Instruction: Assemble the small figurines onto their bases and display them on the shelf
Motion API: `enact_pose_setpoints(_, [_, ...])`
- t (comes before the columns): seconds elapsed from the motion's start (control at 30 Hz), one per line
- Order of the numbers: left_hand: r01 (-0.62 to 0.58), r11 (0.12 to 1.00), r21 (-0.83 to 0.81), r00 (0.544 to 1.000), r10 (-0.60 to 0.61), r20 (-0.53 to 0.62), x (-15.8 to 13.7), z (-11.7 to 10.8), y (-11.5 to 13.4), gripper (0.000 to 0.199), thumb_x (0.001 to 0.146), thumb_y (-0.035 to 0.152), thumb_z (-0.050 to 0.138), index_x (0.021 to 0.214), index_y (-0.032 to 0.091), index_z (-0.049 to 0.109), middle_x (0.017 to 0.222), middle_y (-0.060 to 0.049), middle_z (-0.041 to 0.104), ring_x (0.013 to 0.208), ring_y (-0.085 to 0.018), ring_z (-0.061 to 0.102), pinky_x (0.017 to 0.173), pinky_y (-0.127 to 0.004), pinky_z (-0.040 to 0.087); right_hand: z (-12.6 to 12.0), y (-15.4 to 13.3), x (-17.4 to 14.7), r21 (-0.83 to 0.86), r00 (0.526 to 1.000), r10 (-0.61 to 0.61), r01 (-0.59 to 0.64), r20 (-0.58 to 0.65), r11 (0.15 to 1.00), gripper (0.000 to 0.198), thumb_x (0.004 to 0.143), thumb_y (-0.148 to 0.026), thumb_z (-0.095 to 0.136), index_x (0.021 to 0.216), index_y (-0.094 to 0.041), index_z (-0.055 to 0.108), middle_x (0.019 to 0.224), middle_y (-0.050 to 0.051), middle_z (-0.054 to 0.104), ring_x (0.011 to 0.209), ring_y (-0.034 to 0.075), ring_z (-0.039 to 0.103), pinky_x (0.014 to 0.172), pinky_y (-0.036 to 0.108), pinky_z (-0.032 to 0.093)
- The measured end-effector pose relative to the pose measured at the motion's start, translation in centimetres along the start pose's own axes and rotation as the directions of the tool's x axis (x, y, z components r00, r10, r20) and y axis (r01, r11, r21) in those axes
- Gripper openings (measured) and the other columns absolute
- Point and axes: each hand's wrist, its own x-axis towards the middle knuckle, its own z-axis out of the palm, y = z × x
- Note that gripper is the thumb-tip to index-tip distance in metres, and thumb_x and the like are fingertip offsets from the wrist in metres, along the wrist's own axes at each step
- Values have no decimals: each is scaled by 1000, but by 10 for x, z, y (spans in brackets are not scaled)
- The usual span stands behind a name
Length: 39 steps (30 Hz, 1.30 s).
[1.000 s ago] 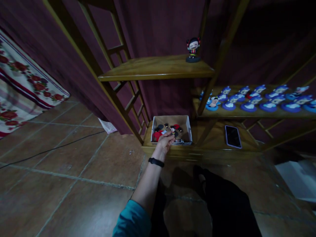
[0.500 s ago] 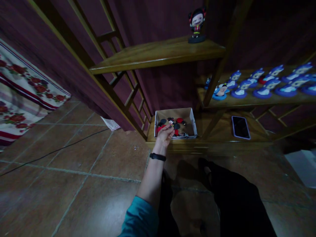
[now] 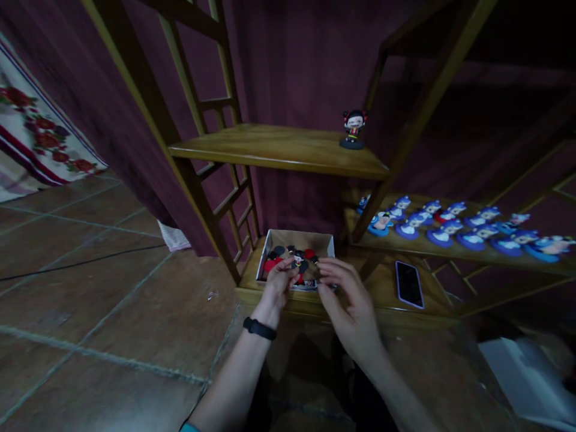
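My left hand (image 3: 282,277), with a black band at the wrist, is closed on a small black-haired figurine (image 3: 299,261) on a dark round base. It holds the figurine over a shallow white cardboard box (image 3: 333,245). Inside the box lie several more figurines with red or dark bases, partly covered by my hands. My right hand (image 3: 346,294) hovers just right of the held figurine, fingers apart and slightly curled, with nothing in them. A similar figurine (image 3: 353,127) stands upright on the wooden shelf (image 3: 270,145) above.
Several blue and white figurines (image 3: 443,233) stand in rows on the right-hand shelf. Below them, a phone (image 3: 409,284) lies on the lowest wooden board. A white box (image 3: 526,378) sits on the floor at right. A black cable (image 3: 85,262) crosses the tiles at left.
My right hand has come into view beside the box. My left hand has lifted the figurine slightly. The view has tilted up and shifted right, showing more of the shelves.
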Motion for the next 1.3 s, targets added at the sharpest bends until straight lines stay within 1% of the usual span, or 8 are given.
enact_pose_setpoints(0.1, [-41,999,10,999,41,-10,-4,4,1,32,59,-3,65,85,15,65,70,0,64,58,-8,59,55,-18,46,8,47,18,-51,996,78,-80,-39,995,28,78,-25,57,106,-28,62,115,5,56,101,20,54,91,37,43])
enact_pose_setpoints(0.2, [-69,998,5,998,69,11,-6,8,-1,34,56,-2,68,86,15,66,72,-1,66,58,-9,59,54,-19,45,14,98,33,67,955,273,-266,-119,962,30,74,-26,59,103,-25,62,105,5,61,95,20,56,88,37,44])
enact_pose_setpoints(0.33, [-93,996,-6,994,94,53,-4,14,-8,35,53,2,72,85,14,65,69,-1,66,55,-9,59,53,-20,45,20,133,41,217,934,356,-345,-12,913,30,71,-29,61,100,-24,63,99,3,65,91,19,59,84,34,46])
enact_pose_setpoints(0.57, [-148,989,12,987,146,73,-6,22,-17,39,49,10,76,86,13,63,69,-2,67,54,-13,61,53,-25,48,25,147,44,217,917,397,-393,29,893,28,67,-34,61,91,-19,66,78,-1,68,71,17,60,68,29,48])
enact_pose_setpoints(0.73, [-203,978,54,978,199,59,-6,24,-20,40,48,9,75,85,12,63,65,0,65,48,-9,56,48,-21,43,18,150,45,242,931,365,-357,11,902,26,65,-30,63,88,-20,66,81,0,70,77,18,63,75,31,49])
enact_pose_setpoints(0.93, [-170,984,42,984,168,51,-4,26,-25,41,49,11,76,87,11,62,69,-3,67,55,-12,60,52,-23,46,14,147,46,220,932,362,-349,-23,911,25,64,-28,64,86,-18,68,84,1,71,82,19,64,80,33,49])
enact_pose_setpoints(1.13, [-163,987,2,985,162,64,0,26,-31,42,50,13,79,88,12,63,73,-4,68,59,-13,62,57,-26,49,12,146,47,235,924,381,-361,-44,902,25,63,-31,65,85,-18,68,79,2,70,73,18,63,71,31,50])
enact_pose_setpoints(1.3, [-75,996,-46,992,79,103,5,25,-31,39,54,7,77,90,12,65,74,-5,69,62,-14,64,60,-26,52,9,147,49,286,917,394,-364,-55,886,24,62,-30,68,83,-18,68,80,2,70,76,17,62,72,30,50])
